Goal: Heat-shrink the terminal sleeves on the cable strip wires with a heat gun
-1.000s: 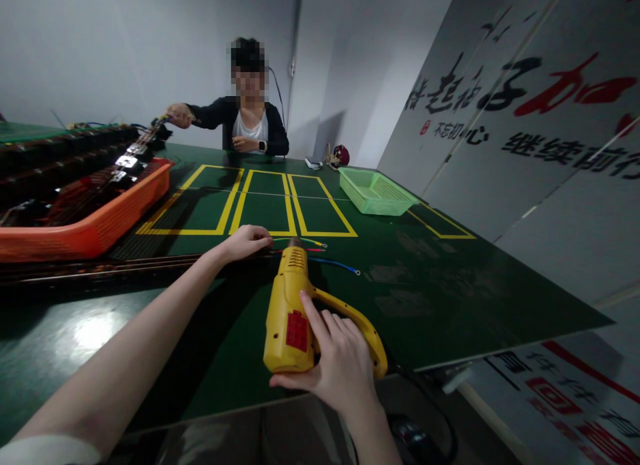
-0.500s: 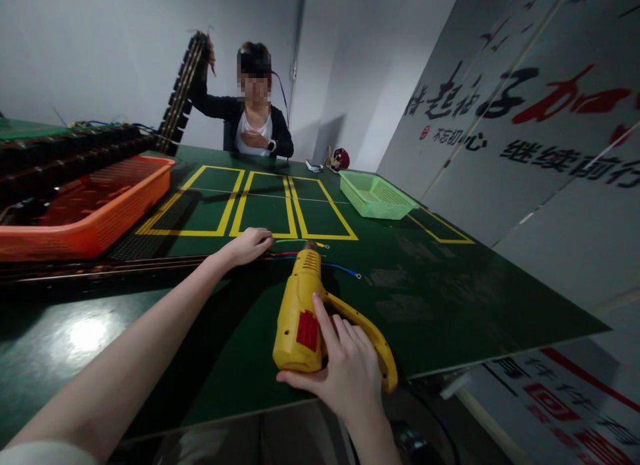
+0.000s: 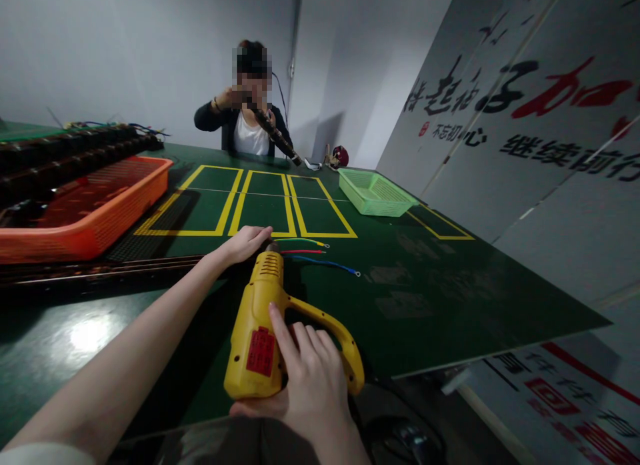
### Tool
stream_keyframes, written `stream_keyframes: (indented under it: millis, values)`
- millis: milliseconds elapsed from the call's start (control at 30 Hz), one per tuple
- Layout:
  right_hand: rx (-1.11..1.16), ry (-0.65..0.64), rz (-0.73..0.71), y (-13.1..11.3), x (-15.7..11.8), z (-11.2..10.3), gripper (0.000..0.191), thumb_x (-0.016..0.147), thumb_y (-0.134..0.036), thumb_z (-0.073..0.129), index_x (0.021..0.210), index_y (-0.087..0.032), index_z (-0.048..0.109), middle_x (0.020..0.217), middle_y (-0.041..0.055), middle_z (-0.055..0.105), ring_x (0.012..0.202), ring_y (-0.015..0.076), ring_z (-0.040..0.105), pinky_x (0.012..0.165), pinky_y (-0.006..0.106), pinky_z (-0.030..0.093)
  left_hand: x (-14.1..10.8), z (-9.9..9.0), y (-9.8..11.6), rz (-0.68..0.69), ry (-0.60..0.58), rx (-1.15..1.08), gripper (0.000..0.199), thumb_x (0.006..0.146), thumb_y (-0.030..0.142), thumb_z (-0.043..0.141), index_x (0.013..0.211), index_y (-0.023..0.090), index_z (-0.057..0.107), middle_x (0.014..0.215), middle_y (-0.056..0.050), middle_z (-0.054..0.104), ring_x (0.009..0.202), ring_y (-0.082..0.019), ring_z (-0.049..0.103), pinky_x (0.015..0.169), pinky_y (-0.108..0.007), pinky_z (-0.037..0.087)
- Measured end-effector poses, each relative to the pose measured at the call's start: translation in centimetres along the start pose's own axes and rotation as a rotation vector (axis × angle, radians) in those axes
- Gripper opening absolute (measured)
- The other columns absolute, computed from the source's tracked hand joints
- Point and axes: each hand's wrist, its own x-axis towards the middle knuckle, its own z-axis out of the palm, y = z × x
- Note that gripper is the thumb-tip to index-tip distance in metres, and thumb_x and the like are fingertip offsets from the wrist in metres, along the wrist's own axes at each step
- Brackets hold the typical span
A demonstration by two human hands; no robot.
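My right hand (image 3: pixel 307 365) grips a yellow heat gun (image 3: pixel 255 325) with a red label, its fingers around the body and handle. The nozzle points away from me, beside the fingertips of my left hand (image 3: pixel 247 243). That hand is closed on the end of a dark strip assembly (image 3: pixel 165 268) lying along the table. From there a green-yellow wire (image 3: pixel 303 241), a red wire (image 3: pixel 303 252) and a blue wire (image 3: pixel 325 263) run to the right. Ring terminals show on the green-yellow and blue ones.
An orange basket (image 3: pixel 95 231) stands at the left, with dark strips (image 3: pixel 75 155) above it. A light green basket (image 3: pixel 377 195) sits at the back right. Across the green table (image 3: pixel 450 305), a person (image 3: pixel 250 128) holds a dark strip.
The heat gun and my right hand have moved left, so the nozzle is nearer my left hand and the wires show more. The person opposite has swung the raised strip across in front.
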Motion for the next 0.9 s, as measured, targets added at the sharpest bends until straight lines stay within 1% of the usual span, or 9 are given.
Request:
stream_keyframes:
  millis: [100,233,367,533,667,767,900]
  values:
    - [0.010,0.011,-0.013,0.3,-0.1,0.0,0.107,0.065,-0.089,0.036,0.144,-0.016,0.034,0.082,0.0060,0.060,0.071,0.0207,0.057,0.065,0.035,0.038,0.0,0.0,-0.2,0.000,-0.010,0.008,0.065,0.088,0.063,0.021,0.077,0.015,0.063,0.075,-0.006,0.063,0.073,-0.020,0.055,0.069,-0.029,0.039]
    - [0.022,0.022,-0.030,1.0,-0.2,-0.1,0.106,0.066,-0.088,0.037,0.146,-0.018,0.031,0.085,0.0057,0.061,0.074,0.0207,0.057,0.067,0.034,0.039,-0.1,0.1,-0.1,0.023,-0.018,0.032,0.061,0.089,0.062,0.023,0.074,0.016,0.061,0.073,-0.005,0.062,0.071,-0.019,0.054,0.068,-0.029,0.039]
    - [0.004,0.017,0.026,2.3,-0.3,-0.5,0.109,0.063,-0.089,0.040,0.145,-0.017,0.033,0.089,0.0069,0.063,0.079,0.0223,0.059,0.070,0.035,0.040,-0.2,0.0,0.2,0.088,-0.012,0.055,0.053,0.090,0.056,0.027,0.071,0.017,0.057,0.071,-0.004,0.060,0.070,-0.019,0.054,0.067,-0.028,0.037]
    - [-0.045,0.014,0.097,4.8,-0.7,-1.2,0.115,0.057,-0.090,0.048,0.145,-0.018,0.031,0.095,0.0077,0.064,0.085,0.0244,0.061,0.075,0.037,0.042,0.0,0.0,0.1,0.180,-0.062,0.127,0.043,0.091,0.050,0.032,0.069,0.019,0.051,0.071,-0.003,0.055,0.069,-0.018,0.053,0.065,-0.028,0.035]
    - [-0.100,0.040,0.127,6.5,-1.3,-1.7,0.114,0.058,-0.088,0.049,0.146,-0.018,0.029,0.096,0.0080,0.065,0.086,0.0253,0.062,0.075,0.038,0.043,0.1,0.0,-0.3,0.219,-0.081,0.173,0.037,0.089,0.046,0.036,0.068,0.019,0.049,0.070,-0.003,0.053,0.065,-0.016,0.050,0.062,-0.027,0.033]
    - [-0.129,0.030,0.153,7.2,-1.8,-1.9,0.112,0.061,-0.087,0.049,0.146,-0.018,0.028,0.097,0.0083,0.065,0.086,0.0257,0.062,0.074,0.038,0.043,0.0,0.0,-0.3,0.221,-0.078,0.175,0.036,0.089,0.045,0.037,0.068,0.018,0.049,0.070,-0.003,0.052,0.064,-0.015,0.049,0.061,-0.027,0.032]
    - [-0.156,0.034,0.158,7.5,-2.0,-1.9,0.112,0.061,-0.087,0.048,0.146,-0.017,0.028,0.098,0.0092,0.066,0.088,0.0270,0.063,0.074,0.038,0.044,-0.1,0.0,-0.1,0.240,-0.074,0.176,0.034,0.089,0.042,0.039,0.067,0.018,0.048,0.069,-0.002,0.051,0.062,-0.014,0.048,0.060,-0.026,0.032]
